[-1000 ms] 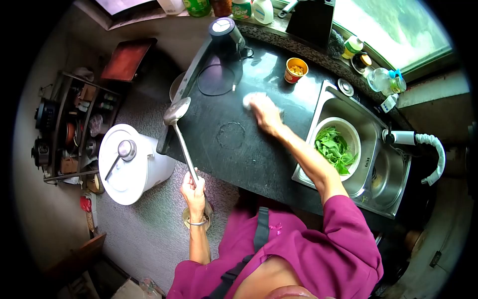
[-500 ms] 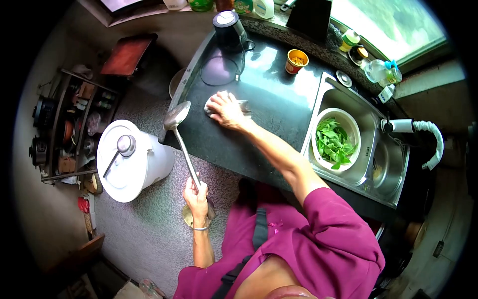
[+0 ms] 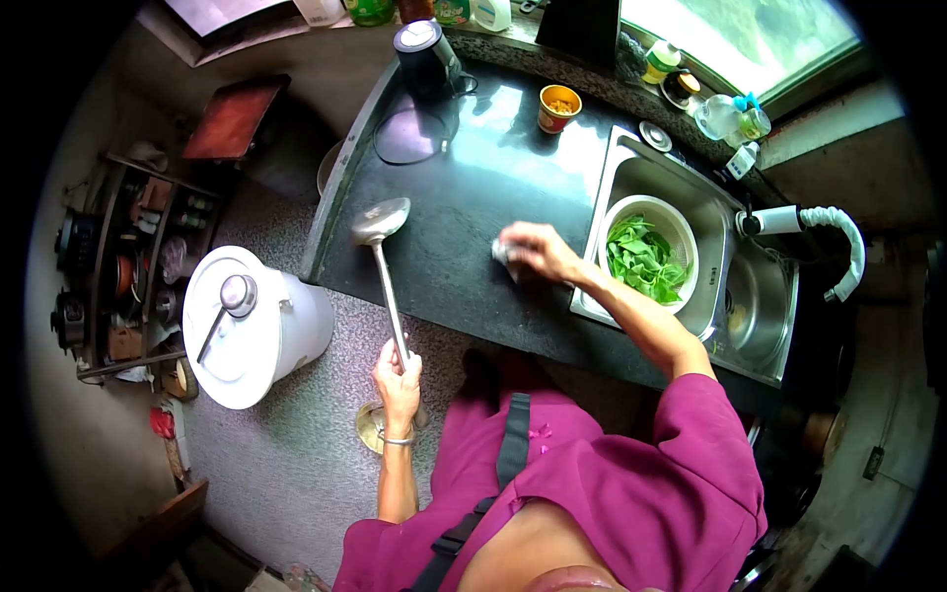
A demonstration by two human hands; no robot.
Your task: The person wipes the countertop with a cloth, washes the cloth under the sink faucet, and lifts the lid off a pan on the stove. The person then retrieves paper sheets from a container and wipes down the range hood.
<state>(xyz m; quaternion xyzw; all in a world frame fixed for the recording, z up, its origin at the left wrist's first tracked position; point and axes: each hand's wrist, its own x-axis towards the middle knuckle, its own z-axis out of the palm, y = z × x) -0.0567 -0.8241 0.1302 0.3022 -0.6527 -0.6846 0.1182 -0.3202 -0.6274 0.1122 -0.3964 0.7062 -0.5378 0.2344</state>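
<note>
rightward across the dark counter (image 3: pixel 464 192), the right hand (image 3: pixel 538 250) has moved with the pale cloth (image 3: pixel 504 255), going from near the counter's left side to a spot just beside the sink (image 3: pixel 731 259), while the ladle (image 3: pixel 381 222) has come farther in over the counter. the right hand keeps a narrow grip on the cloth, bunched under its curled fingers against the countertop. the left hand (image 3: pixel 398 381) is wrapped around the lower end of the ladle's long handle, in front of the counter's near edge; whether the ladle's bowl touches the surface, i cannot tell. in the sink's larger basin sits a white colander (image 3: pixel 690 232) holding green leaves (image 3: pixel 643 260). toward the back of the counter stand a red and yellow cup (image 3: pixel 557 114) with orange-yellow pieces in it and, farther left, a dark appliance (image 3: pixel 428 64) beside a looped cable (image 3: pixel 378 148). left of the counter, on the floor, is a white bucket (image 3: pixel 309 321), its lid (image 3: pixel 221 353) bearing a metal utensil (image 3: pixel 238 294) with a dark handle.
</note>
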